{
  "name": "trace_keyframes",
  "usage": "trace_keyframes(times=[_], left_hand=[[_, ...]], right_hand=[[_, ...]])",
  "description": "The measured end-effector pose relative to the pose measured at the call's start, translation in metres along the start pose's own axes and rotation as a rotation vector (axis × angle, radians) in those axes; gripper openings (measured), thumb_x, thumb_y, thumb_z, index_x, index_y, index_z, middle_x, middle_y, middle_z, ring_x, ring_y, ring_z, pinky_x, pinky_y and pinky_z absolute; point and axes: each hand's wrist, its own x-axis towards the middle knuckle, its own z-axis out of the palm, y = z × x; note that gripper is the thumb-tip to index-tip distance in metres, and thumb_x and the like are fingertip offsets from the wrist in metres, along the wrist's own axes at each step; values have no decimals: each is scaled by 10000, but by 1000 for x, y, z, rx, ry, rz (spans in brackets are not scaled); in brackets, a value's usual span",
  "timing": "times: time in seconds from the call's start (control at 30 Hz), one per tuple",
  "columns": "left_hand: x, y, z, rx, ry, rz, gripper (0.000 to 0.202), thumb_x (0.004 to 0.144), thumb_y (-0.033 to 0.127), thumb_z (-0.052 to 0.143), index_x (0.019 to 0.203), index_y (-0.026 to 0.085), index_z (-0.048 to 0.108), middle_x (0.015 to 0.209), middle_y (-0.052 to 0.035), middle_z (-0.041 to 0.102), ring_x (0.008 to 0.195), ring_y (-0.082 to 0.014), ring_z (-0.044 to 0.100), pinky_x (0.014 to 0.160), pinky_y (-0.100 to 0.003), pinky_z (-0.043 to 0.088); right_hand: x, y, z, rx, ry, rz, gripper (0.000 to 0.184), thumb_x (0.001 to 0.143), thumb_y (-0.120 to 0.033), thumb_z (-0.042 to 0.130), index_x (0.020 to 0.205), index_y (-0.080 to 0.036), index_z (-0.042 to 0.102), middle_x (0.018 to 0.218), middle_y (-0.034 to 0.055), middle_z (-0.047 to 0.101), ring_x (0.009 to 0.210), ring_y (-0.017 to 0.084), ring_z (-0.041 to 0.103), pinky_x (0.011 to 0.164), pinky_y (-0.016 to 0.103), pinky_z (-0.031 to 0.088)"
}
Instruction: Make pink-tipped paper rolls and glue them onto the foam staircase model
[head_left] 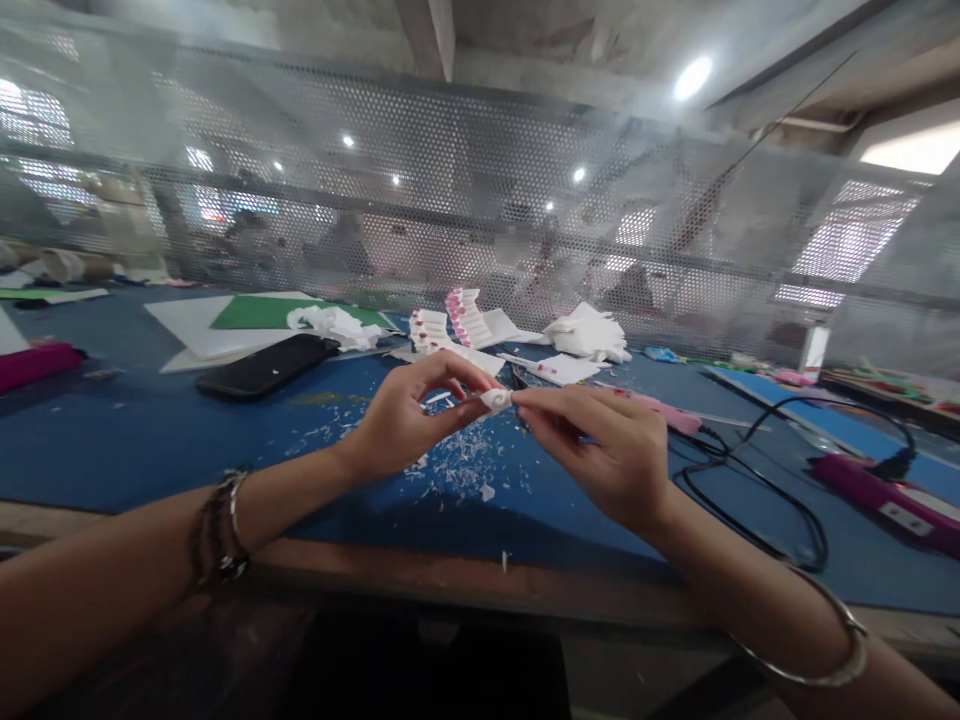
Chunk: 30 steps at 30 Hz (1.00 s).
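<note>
Both my hands meet above the blue table (150,430), pinching a small rolled white paper piece (496,399) between their fingertips. My left hand (409,415) grips it from the left with thumb and curled fingers. My right hand (600,445) holds its right end with closed fingers. White paper scraps (465,465) lie scattered on the table right under my hands. Bracelets sit on both wrists.
A black phone (266,365) lies at the back left near white and green sheets (247,315). Cut white paper pieces with pink tips (461,320) stand behind my hands. A pink glue gun (889,495) and its black cable (750,500) lie on the right. A perforated screen (480,200) closes the far side.
</note>
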Motion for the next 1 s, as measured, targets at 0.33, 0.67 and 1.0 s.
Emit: trace_keyframes(times=[0.33, 0.67, 1.0], left_hand=[[-1, -1, -1, 59, -24, 51, 67, 728, 125, 583, 782, 152, 553, 794, -36, 643, 734, -109, 595, 650, -217, 488], [-1, 0, -3, 78, -73, 80, 86, 730, 109, 577, 801, 156, 573, 800, -33, 645, 742, -111, 601, 656, -218, 487], [-2, 2, -3, 64, -86, 69, 85, 728, 103, 573, 791, 160, 575, 792, -27, 650, 732, -101, 599, 661, -208, 489]], right_hand=[[0, 0, -1, -4, -19, 3, 90, 748, -122, 560, 812, -159, 613, 655, -24, 662, 508, 38, 539, 499, 143, 429], [1, -2, -2, -27, -31, -22, 73, 766, -136, 544, 768, -142, 617, 611, -19, 646, 473, 26, 508, 464, 131, 392], [-1, 0, -1, -39, -58, -13, 85, 784, -170, 529, 777, -157, 612, 624, -26, 646, 456, 26, 477, 467, 138, 394]])
